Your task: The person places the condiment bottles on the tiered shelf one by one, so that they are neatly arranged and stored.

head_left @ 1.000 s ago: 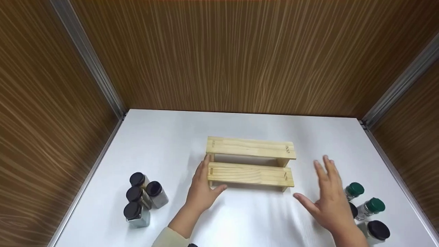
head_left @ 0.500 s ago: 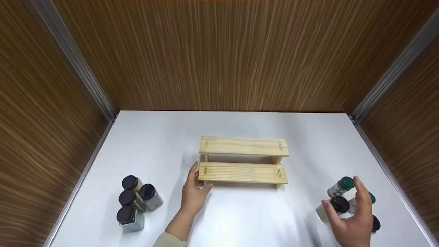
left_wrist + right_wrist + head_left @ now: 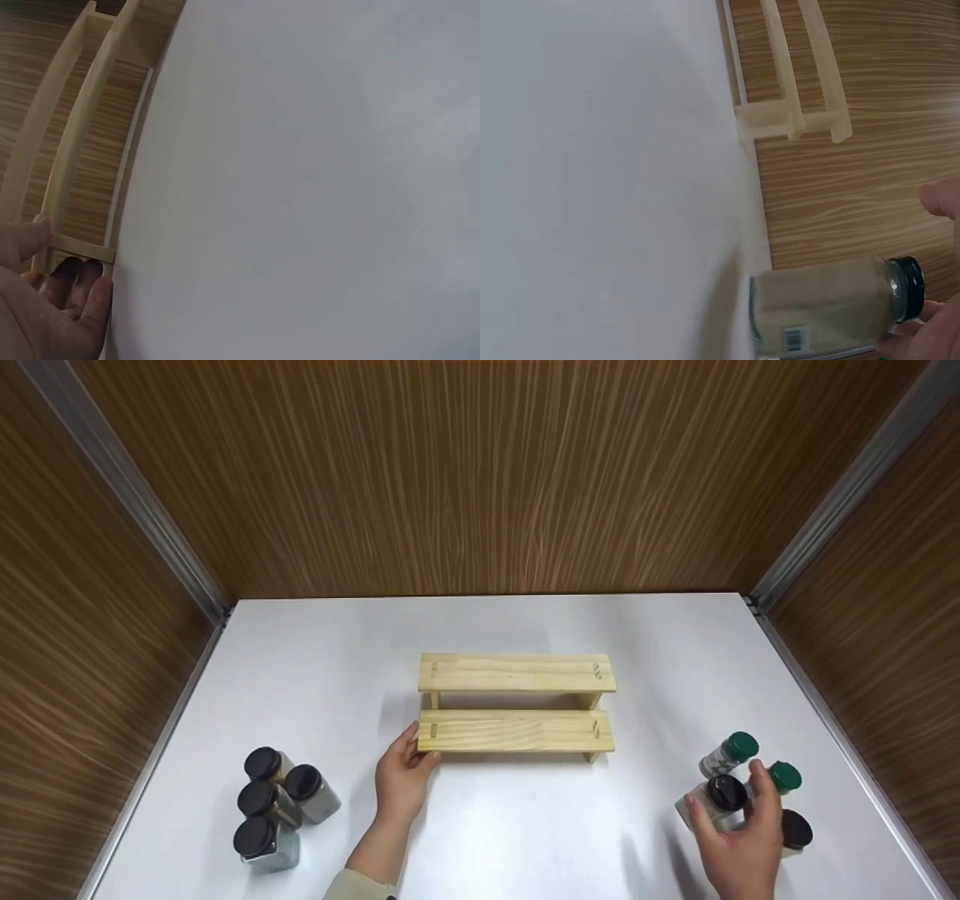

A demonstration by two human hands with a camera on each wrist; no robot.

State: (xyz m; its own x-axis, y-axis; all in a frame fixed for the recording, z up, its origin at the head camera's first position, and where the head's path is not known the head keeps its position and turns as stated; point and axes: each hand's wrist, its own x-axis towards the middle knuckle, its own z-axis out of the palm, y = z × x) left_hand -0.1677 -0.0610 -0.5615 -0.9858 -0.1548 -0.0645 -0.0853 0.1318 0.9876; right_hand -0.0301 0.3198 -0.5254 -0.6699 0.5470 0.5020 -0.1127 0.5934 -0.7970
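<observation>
A two-step wooden shelf rack (image 3: 517, 733) stands mid-table. My left hand (image 3: 401, 780) grips the left end of its lower step; in the left wrist view the thumb (image 3: 30, 238) lies over the board's edge and the fingers curl in by the end support. At the right, my right hand (image 3: 742, 847) is spread around a square spice jar (image 3: 705, 804) with a black lid. The right wrist view has this jar (image 3: 825, 304) upright, filled with pale powder, the thumb (image 3: 939, 199) apart from it and fingers close by the lid; contact there cannot be told.
Two green-capped jars (image 3: 724, 756) and another black-lidded jar (image 3: 796, 831) stand around the right hand. Several black-lidded spice jars (image 3: 270, 802) cluster at the left. Wood-patterned panels (image 3: 480, 480) wall in the white table (image 3: 525, 825) at the back and both sides.
My right hand has moved from above the right-hand jars down around the black-lidded one. The left hand has closed onto the rack's lower left end. The head view has shifted slightly.
</observation>
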